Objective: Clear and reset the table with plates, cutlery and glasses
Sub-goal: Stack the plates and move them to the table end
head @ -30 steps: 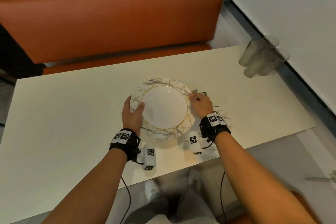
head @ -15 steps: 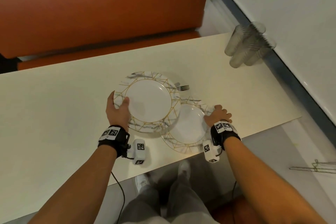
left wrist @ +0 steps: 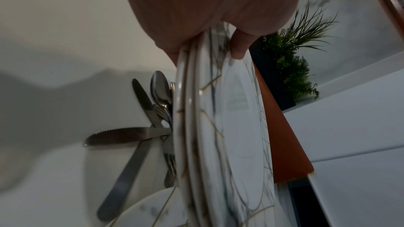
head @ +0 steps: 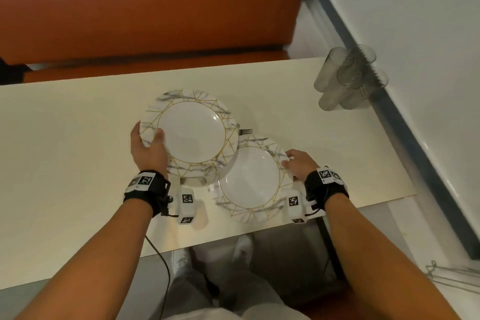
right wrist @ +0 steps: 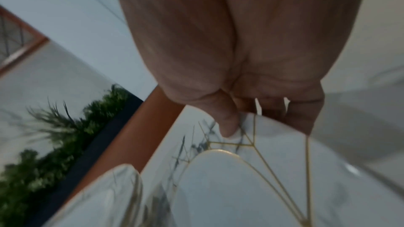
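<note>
A stack of marbled white plates with gold lines (head: pixel 191 130) (left wrist: pixel 218 127) is lifted off the cream table (head: pixel 78 138); my left hand (head: pixel 148 149) (left wrist: pixel 210 15) grips its left rim, thumb on top. Under the stack lies a pile of knives, a spoon and forks (left wrist: pixel 140 127); in the head view only fork tines (head: pixel 245 132) stick out. A single matching plate (head: pixel 249 179) (right wrist: pixel 240 187) sits at the near table edge, partly under the stack. My right hand (head: pixel 297 165) (right wrist: pixel 251 92) pinches its right rim.
Several clear glasses (head: pixel 348 78) stand grouped at the table's far right corner by the wall. An orange bench (head: pixel 155 8) runs behind the table. A green plant (left wrist: pixel 290 68) stands beyond it. My legs and shoes (head: pixel 241 249) are below the near edge.
One plate has come off the stack to the right and toward me in my right hand. The left hand keeps the stack, now raised with the cutlery under it.
</note>
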Demonstrator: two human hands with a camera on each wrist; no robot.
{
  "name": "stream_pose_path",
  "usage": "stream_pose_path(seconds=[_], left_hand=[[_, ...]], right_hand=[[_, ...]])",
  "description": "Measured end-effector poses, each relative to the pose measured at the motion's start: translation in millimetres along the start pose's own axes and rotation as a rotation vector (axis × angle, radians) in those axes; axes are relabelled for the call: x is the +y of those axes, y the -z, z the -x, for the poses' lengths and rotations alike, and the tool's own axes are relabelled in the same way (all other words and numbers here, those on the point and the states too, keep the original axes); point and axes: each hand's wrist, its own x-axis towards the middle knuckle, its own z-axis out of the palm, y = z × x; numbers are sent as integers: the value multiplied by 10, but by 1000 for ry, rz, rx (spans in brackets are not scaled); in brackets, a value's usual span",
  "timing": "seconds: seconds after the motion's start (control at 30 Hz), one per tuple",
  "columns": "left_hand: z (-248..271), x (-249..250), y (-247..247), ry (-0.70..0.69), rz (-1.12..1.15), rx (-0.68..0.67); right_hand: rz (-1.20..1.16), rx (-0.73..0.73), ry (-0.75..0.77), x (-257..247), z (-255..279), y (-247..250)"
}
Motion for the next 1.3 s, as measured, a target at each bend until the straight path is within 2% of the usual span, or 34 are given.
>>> stream_pose_path(seconds=[0.23,0.53,0.8,1.03,1.17,1.3], left_hand=[[66,143,-74,-75,10,94],[202,273,-57,-84,-21,83],[293,363,-160,-51,83,-129],[244,440,-227,96,104,-293],[226,451,-273,124,39,-342],[206,485,-311,88,-57,-396]], right_hand=[[36,22,120,-151,-74,608],[-106,221,217,-317,-19,1024],[-280,286,209,-684,15,609],[-287,345,195,-895,176,74],[-310,400,205,-905,234,-145],[-346,450,173,-879,300,-273]])
